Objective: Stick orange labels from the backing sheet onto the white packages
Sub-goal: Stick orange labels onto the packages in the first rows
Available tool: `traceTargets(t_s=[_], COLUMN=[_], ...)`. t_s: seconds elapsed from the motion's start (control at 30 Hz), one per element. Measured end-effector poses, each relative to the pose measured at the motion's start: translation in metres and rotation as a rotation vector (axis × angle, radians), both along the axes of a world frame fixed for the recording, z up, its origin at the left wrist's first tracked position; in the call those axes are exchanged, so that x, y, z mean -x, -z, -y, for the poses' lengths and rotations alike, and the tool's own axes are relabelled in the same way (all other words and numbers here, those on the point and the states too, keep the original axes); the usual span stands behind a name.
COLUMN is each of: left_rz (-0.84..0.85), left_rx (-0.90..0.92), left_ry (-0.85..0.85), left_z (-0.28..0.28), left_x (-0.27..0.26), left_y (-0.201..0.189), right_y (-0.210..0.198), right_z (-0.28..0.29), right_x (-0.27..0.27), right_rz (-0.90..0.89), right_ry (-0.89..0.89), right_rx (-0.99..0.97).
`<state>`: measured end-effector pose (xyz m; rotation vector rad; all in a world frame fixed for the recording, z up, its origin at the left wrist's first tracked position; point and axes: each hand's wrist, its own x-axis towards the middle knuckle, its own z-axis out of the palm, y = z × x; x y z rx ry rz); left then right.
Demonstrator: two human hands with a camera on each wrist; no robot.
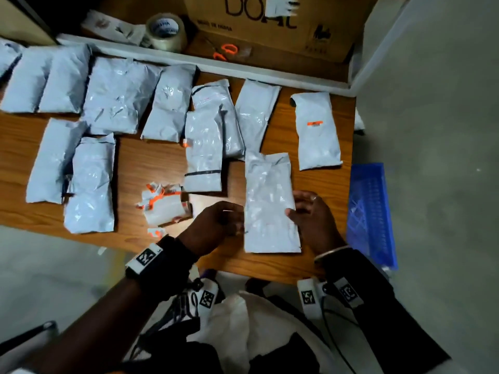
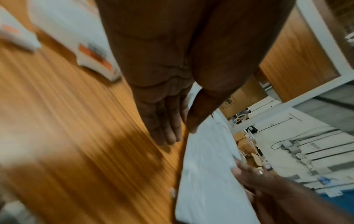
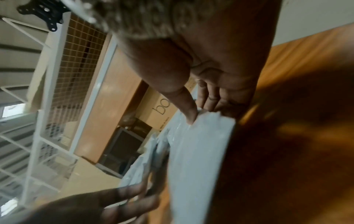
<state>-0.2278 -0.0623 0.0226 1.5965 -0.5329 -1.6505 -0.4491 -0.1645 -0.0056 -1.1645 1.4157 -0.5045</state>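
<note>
Both hands, left hand (image 1: pixel 216 222) and right hand (image 1: pixel 313 217), pinch the flat white plastic package (image 1: pixel 270 206) by its edges, probably squaring it on the wooden tabletop (image 1: pixel 151 163) for a label.

On my head view the cardboard box (image 1: pixel 270 25) behind the desk shows big dark letters I read as "DO", with the rest covered by a torn white patch, and a small line under them that looks like "MADE IN INDIA". My right wrist view catches the same box (image 3: pixel 161 106) with "bo" legible. The print on the tape roll (image 1: pixel 166 31) and on the orange label (image 1: pixel 315 123) stuck to a white package (image 1: pixel 316 136) is too blurred to read.
</note>
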Motion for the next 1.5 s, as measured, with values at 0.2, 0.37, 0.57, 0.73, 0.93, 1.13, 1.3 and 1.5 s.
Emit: traceTargets(t_s=[0.2, 0.37, 0.57, 0.73, 0.93, 1.13, 1.3, 1.5], left_rz=[0.336, 0.474, 0.571, 0.350, 0.124, 0.021, 0.001, -0.014], left_rx=[0.008, -0.038, -0.139, -0.125, -0.075, -0.031, -0.021, -0.071], left_ry=[0.010, -0.036, -0.222, -0.262, -0.293, -0.264, -0.203, -0.260], left_z=[-0.036, -0.071, -0.096, -0.095, -0.085, -0.080, -0.076, -0.064], left_x=[-0.050, -0.107, -0.167, -0.186, -0.194, -0.206, -0.208, -0.204], left_y=[-0.014, -0.030, -0.014, 0.009, 0.007, 0.013, 0.013, 0.014], right_y=[0.021, 0.020, -0.020, -0.034, -0.029, -0.026, -0.018, -0.018], right_z=[-0.022, -0.042, -0.060, -0.076, -0.092, -0.109, -0.115, -0.118], right_x=[0.009, -0.019, -0.093, -0.196, -0.259, -0.259, -0.260, -0.259], right_rz=[-0.224, -0.580, -0.422, -0.270, -0.302, -0.382, -0.410, -0.335], right_ry=[0.076, -0.102, -0.172, -0.374, -0.474, -0.608, -0.547, -0.516], right_rx=[0.114, 0.396, 0.582, 0.520, 0.486, 0.552, 0.602, 0.579])
